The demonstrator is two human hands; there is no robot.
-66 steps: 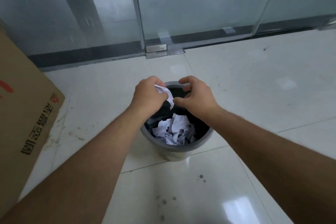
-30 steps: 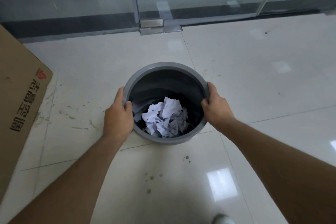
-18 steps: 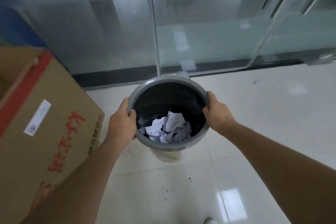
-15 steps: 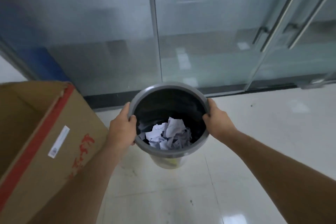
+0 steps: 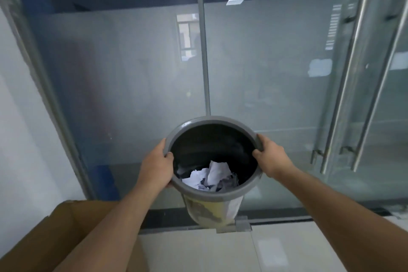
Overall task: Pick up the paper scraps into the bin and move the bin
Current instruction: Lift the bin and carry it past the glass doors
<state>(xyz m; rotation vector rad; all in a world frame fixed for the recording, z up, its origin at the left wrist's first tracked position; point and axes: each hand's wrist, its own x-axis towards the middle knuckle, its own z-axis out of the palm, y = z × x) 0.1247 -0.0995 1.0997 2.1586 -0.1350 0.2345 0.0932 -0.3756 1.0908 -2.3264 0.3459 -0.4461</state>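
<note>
I hold a round grey bin (image 5: 212,121) with a black inside up in the air in front of me, well off the floor. Crumpled white paper scraps (image 5: 209,178) lie at its bottom. My left hand (image 5: 157,166) grips the left side of the rim, thumb inside. On the opposite side my right hand (image 5: 271,158) clasps the rim the same way. The bin's lower wall shows a yellowish printed pattern.
A frosted glass wall (image 5: 132,77) with a metal post stands straight ahead. Glass doors with long steel handles (image 5: 344,86) are at the right. An open cardboard box (image 5: 66,234) sits low at the left. Pale floor tiles (image 5: 276,249) lie below.
After dropping a scrap in, both hands took the bin's rim and lifted it off the floor. My view has swung upward toward the glass wall.
</note>
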